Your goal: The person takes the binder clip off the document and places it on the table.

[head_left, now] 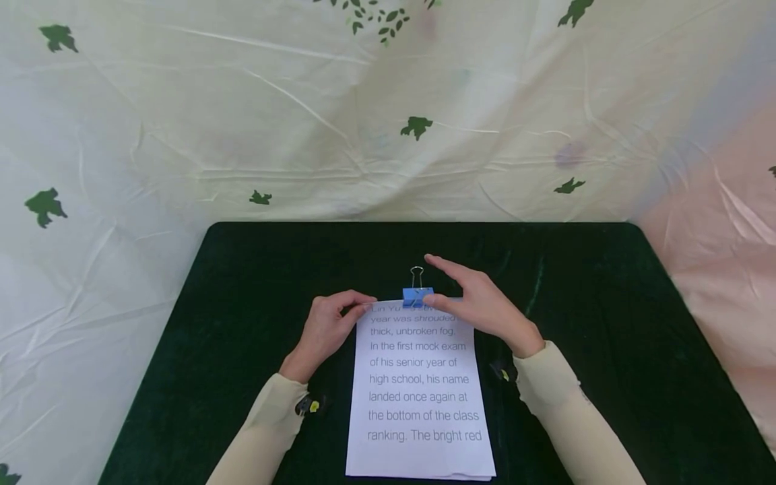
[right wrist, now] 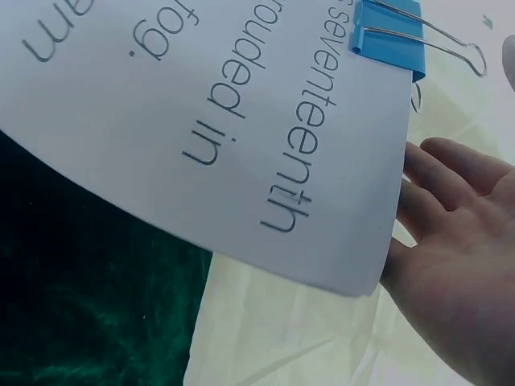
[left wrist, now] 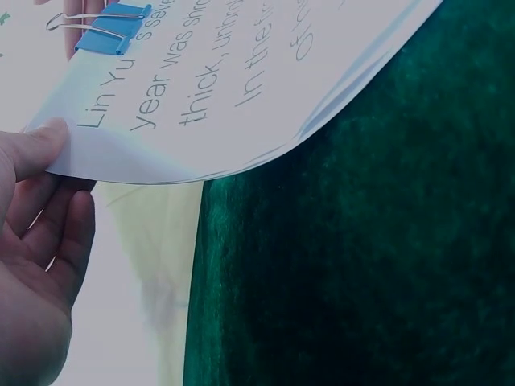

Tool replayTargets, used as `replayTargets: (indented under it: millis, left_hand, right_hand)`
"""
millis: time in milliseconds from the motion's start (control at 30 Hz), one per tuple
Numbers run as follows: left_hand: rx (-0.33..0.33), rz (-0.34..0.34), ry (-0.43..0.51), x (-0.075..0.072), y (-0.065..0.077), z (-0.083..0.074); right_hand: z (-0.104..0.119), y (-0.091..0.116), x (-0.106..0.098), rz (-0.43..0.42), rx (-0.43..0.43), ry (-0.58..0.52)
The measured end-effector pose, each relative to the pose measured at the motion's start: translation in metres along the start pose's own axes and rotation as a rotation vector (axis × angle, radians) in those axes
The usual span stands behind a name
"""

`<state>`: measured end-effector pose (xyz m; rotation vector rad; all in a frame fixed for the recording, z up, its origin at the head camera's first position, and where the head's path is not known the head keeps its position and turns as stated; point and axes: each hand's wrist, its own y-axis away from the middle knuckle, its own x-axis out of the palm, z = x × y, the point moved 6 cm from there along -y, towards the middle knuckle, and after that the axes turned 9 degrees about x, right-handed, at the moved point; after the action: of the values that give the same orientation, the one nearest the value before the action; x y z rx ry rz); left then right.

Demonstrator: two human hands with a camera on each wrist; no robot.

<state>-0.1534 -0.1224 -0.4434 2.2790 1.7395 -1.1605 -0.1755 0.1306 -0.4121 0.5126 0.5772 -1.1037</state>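
In the head view, the printed sheets (head_left: 418,404) fill the lower middle of the frame over the green desk (head_left: 273,269), a blue binder clip (head_left: 413,295) on their top edge; my left grip (head_left: 325,325) pinches their upper-left corner, while my right grip (head_left: 485,303) is unclosed beside the clip. The left wrist view puts my thumb (left wrist: 40,149) atop the sheets at the left. In the right wrist view, the clip sits upper right, my fingers (right wrist: 459,165) extended below it.
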Motion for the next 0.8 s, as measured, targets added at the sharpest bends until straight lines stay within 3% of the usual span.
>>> replayTargets:
  millis: [367, 800]
  left_hand:
    - [0.006, 0.003, -0.010, 0.0007, 0.0014, -0.0018]
    - [-0.004, -0.002, -0.022, 0.0018, 0.0032, -0.0004]
  right_hand:
    - [0.0073, -0.0065, 0.0058, 0.060, -0.027, -0.012]
    - [0.0073, -0.0084, 0.0088, 0.066, -0.039, -0.040]
